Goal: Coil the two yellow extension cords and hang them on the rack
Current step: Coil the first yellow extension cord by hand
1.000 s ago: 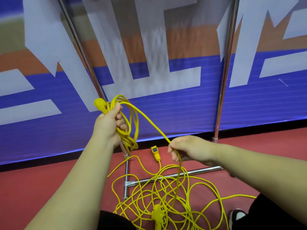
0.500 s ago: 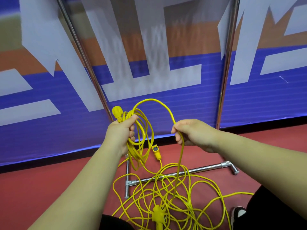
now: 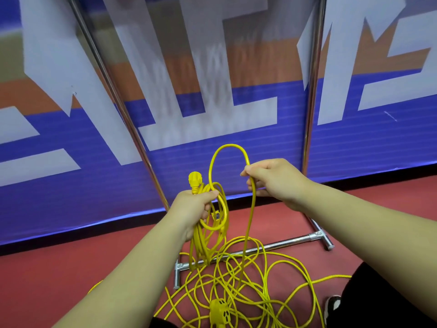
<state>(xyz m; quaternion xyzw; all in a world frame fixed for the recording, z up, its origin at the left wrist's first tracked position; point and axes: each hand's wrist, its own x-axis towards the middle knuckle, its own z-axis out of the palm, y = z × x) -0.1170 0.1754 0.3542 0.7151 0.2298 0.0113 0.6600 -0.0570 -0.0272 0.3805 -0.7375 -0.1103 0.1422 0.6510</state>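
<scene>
My left hand (image 3: 194, 209) grips a bundle of yellow cord loops (image 3: 214, 221) that hang below the fist, with a yellow plug (image 3: 195, 182) sticking up above the thumb. My right hand (image 3: 272, 179) pinches the same yellow cord, which arches in a tall loop (image 3: 227, 147) between the two hands. From the right hand the cord drops to a loose yellow tangle (image 3: 248, 280) on the floor. A yellow multi-outlet socket (image 3: 220, 312) lies in that tangle. The metal rack has two uprights (image 3: 312, 91) and a floor bar (image 3: 279, 245) right behind the cords.
A blue, white and orange banner wall (image 3: 236, 162) stands just behind the rack. The floor (image 3: 59, 268) is red. The rack's left upright (image 3: 113, 91) leans across the view. A black shoe (image 3: 332, 306) and dark clothing show at the lower right.
Both hands have come closer together and shifted right. My right hand rose from near the floor, lifting the cord into a tall loop toward the bundle in my left hand.
</scene>
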